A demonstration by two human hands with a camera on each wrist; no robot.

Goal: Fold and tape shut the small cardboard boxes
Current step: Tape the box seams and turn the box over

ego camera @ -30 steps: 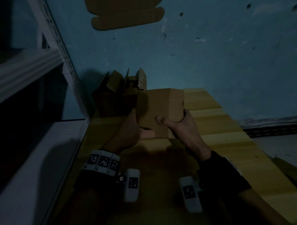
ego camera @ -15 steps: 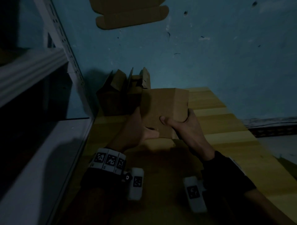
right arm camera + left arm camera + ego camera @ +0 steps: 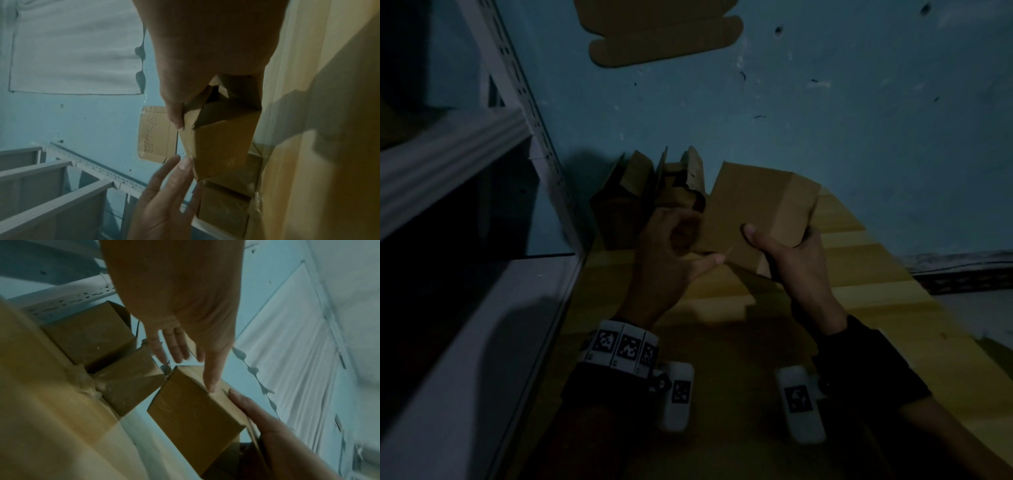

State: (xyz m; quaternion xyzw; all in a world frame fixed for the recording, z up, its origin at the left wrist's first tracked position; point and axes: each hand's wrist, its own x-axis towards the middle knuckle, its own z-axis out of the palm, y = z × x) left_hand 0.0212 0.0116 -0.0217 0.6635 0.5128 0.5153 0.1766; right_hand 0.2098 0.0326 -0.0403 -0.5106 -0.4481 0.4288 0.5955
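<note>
Room: dim; a blue wall (image 3: 825, 113) rose behind the counter, marked with dark specks.
Shelving: one white metal rack (image 3: 465, 150) stood at the far left, its slotted upright against the wall.
Counter: one wooden top (image 3: 876, 301) of pale and darker planks ran from the rack's side out to the right.
Cutout: one flat cardboard blank (image 3: 664, 34) was stuck on the wall, high up, above the hands.
Stack: folded boxes (image 3: 654, 192) sat in the back-left corner of the counter, against the wall; the left wrist view showed at least two, glossy with tape, though I could not count them for sure.
Left hand: one hand (image 3: 671, 253), fingers straight and apart, lay beside the box's left side; the thumb tip touched its near edge and gripped nothing.
Box: one small box (image 3: 753, 212) was held tilted above the counter, just right of the stack, between the two hands; the right wrist view showed its end flaps partly folded in, a dark gap between them.
Right hand: one hand (image 3: 794, 253) was clamped on the box's lower right corner, thumb on the near face, fingers behind.
Wrist cameras: two white units, one under each wrist.
</note>
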